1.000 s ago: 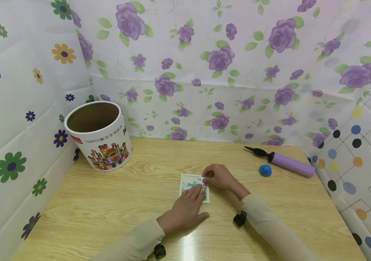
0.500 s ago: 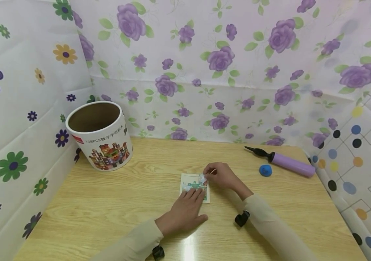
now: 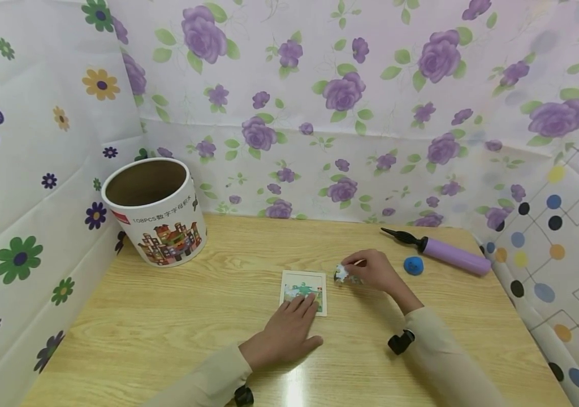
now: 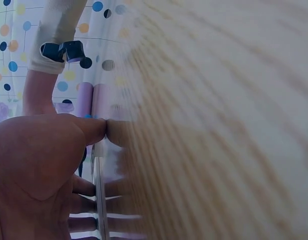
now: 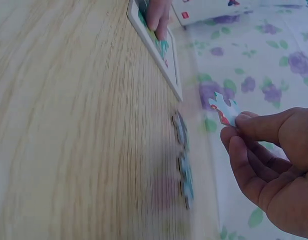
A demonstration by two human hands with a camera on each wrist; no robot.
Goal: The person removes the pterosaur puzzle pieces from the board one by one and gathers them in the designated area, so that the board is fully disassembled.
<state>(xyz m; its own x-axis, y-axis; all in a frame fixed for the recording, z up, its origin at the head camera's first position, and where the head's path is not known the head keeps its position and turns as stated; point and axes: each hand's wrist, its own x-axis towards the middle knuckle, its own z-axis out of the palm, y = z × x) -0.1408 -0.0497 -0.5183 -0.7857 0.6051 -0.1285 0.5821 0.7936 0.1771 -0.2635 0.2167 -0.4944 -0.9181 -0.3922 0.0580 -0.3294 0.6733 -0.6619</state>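
Observation:
A small framed jigsaw puzzle (image 3: 303,278) lies on the table, its lower part filled with a green and blue picture. My left hand (image 3: 289,333) rests flat with its fingertips on the lower half of the puzzle, hiding part of the picture; the left wrist view shows the palm (image 4: 36,170) low beside the table. My right hand (image 3: 372,270) is just right of the frame. Between thumb and fingertips it pinches a white and red jigsaw piece (image 5: 225,109), lifted off the table. Beneath it in the right wrist view lie a few loose pieces (image 5: 185,172).
A large white bucket (image 3: 167,226) with printed blocks stands at the back left. A purple hand pump (image 3: 454,257) and a blue lump (image 3: 414,265) lie at the right. Floral cloth (image 3: 289,113) borders the table's back edge.
My right hand has moved right, away from the puzzle frame, with the jigsaw piece lifted out of its upper right corner. The left hand stays almost in place on the puzzle.

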